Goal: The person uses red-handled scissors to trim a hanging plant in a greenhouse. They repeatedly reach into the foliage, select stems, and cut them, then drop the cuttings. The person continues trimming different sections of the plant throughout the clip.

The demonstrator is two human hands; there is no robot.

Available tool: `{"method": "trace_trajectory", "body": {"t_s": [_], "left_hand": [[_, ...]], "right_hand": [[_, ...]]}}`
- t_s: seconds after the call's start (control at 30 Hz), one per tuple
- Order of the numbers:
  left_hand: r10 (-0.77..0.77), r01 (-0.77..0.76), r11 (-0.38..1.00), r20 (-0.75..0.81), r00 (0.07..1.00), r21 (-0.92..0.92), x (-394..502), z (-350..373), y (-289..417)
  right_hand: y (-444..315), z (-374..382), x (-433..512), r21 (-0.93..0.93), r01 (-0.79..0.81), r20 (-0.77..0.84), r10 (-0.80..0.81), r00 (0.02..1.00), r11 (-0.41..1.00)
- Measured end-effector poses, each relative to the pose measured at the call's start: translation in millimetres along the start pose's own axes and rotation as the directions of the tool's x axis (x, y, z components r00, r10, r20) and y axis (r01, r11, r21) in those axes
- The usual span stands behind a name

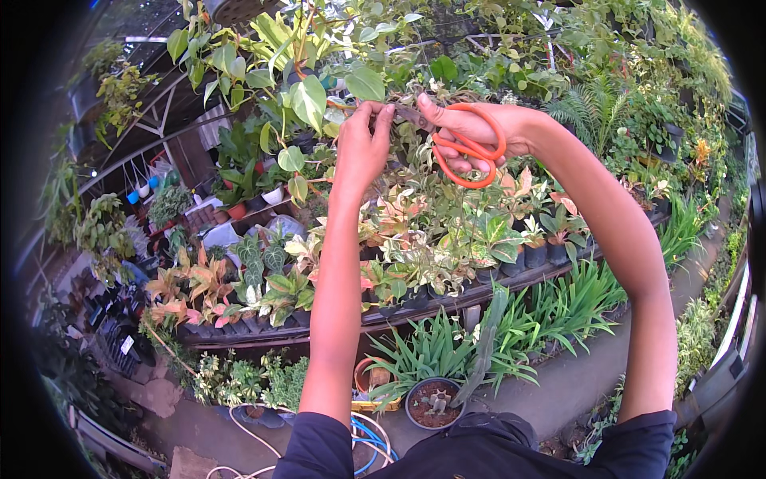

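My right hand (470, 135) is raised at the upper middle and holds scissors with orange loop handles (499, 135); the metal blades point left towards my other hand. My left hand (366, 135) is beside the blade tips, its thumb and forefinger pinched together at a thin stem of a hanging plant. Whatever is between those fingertips is too small to make out. A large variegated heart-shaped leaf (308, 102) hangs just left of my left hand, and a green leaf (364, 83) is right above it. Smaller leaves trail below on the vine.
A long bench (383, 323) carries many potted plants with pink, cream and green leaves. Below it stand strap-leaved plants (419, 353) and a round pot with a cactus (435, 404). Blue and white hoses (374, 443) lie on the path. Hanging pots are at the left.
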State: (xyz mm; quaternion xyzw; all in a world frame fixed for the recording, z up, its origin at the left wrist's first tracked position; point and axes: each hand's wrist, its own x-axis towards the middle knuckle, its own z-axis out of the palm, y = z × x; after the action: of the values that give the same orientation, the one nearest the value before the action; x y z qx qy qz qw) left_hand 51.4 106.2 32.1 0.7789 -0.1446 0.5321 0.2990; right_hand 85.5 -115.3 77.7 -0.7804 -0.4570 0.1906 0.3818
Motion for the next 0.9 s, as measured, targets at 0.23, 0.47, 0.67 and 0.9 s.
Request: {"method": "trace_trajectory", "body": {"t_s": [0.23,0.47,0.67,0.9], "left_hand": [[0.061,-0.061,0.998,0.0,0.998,0.018,-3,-4,0],[0.062,-0.063,0.996,0.017,0.998,0.056,-6,-7,3],[0.106,-0.109,0.989,0.041,0.994,0.101,-7,-9,7],[0.118,-0.122,0.988,0.046,0.992,0.098,-5,-11,4]], "right_hand": [[9,7,0,0.006,-0.018,-0.032,0.019,0.999,1.0],[8,13,6,0.064,-0.022,-0.035,0.024,0.999,0.998],[10,14,15,0.013,-0.005,-0.037,0.005,0.999,1.0],[15,17,21,-0.014,0.004,-0.101,-0.005,0.995,1.0]]}}
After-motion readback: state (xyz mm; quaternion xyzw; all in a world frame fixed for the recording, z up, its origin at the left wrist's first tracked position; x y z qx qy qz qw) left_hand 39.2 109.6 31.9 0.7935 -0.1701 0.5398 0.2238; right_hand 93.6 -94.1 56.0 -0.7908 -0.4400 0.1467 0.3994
